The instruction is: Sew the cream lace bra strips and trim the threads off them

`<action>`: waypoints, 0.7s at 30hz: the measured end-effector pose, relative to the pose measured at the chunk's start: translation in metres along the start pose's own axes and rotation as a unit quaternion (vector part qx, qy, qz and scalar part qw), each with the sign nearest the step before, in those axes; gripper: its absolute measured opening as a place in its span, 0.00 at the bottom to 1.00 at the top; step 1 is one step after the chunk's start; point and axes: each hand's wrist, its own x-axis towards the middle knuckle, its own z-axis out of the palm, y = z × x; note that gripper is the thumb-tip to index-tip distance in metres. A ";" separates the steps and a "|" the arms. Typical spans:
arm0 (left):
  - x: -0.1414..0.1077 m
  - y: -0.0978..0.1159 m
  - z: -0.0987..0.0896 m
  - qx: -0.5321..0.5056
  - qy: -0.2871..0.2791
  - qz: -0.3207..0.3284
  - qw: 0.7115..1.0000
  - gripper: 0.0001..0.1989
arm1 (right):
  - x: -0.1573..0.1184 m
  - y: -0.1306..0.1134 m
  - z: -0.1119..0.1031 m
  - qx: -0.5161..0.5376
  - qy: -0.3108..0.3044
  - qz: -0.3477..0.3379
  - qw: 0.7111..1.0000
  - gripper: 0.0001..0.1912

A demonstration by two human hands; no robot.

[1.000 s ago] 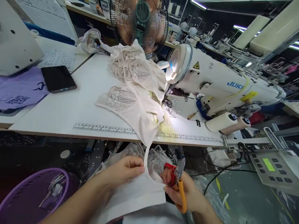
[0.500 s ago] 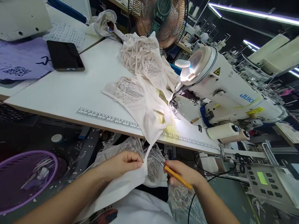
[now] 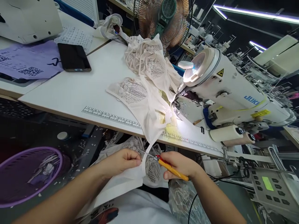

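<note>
White fabric with lace cups (image 3: 134, 90) lies on the white sewing table (image 3: 70, 87). A narrow white strap (image 3: 149, 148) runs from it over the front edge towards my lap. My left hand (image 3: 128, 161) pinches the white cloth beside the strap. In my right hand (image 3: 176, 165) are scissors (image 3: 174, 171) with orange and red handles; their metal blades point left and lie at the strap. Whether the blades are closed is too small to tell. More lace fabric (image 3: 153, 169) hangs below the table edge, behind my hands.
A JUKI sewing machine (image 3: 229, 84) with its lamp lit stands at the right, thread cones (image 3: 226, 133) beside it. A phone (image 3: 73, 57) lies at the left. A fan (image 3: 163, 21) stands behind the table. A purple basket (image 3: 30, 177) is at lower left.
The scissors have moved left, and their blades now reach the strap. My right hand has shifted slightly up and left. The view has turned a little, so the table appears further right.
</note>
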 end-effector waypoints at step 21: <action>-0.011 0.033 0.024 0.365 0.071 0.225 0.901 0.12 | 0.004 -0.015 0.064 0.418 0.280 -0.040 0.863 0.27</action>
